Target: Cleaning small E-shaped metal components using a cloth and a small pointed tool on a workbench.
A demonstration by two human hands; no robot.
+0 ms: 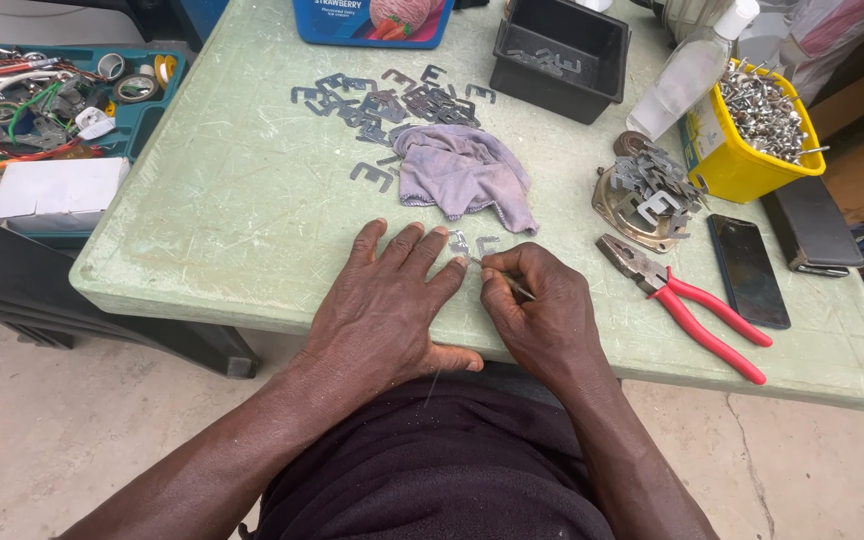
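We rest our left hand [387, 300] flat on the pale green tabletop [242, 220], fingers spread and released, the fingertips touching a small grey metal clip [460, 243] that lies just beyond them. Our right hand [542, 310] is pinched around a thin metal pin [514, 287], whose tip points toward the clip; a second small clip [487, 243] lies just beside the first.

Just beyond the clips sits a crumpled lilac cloth [462, 175], and past it a scatter of flat grey metal pieces [387, 100]. To the right of our right hand lie red-handled pliers [687, 305], then a dark phone [747, 270] and a black wallet-like case [812, 225]. Above the pliers a round metal part [642, 205] carries a heap of more grey pieces. Further right stands a yellow tub [742, 170] full of screws, with a clear bottle [687, 75] leaning beside it, and a black tray [560, 55] near the far edge. At the far left sits a teal toolbox [142, 125] with wires and tape.
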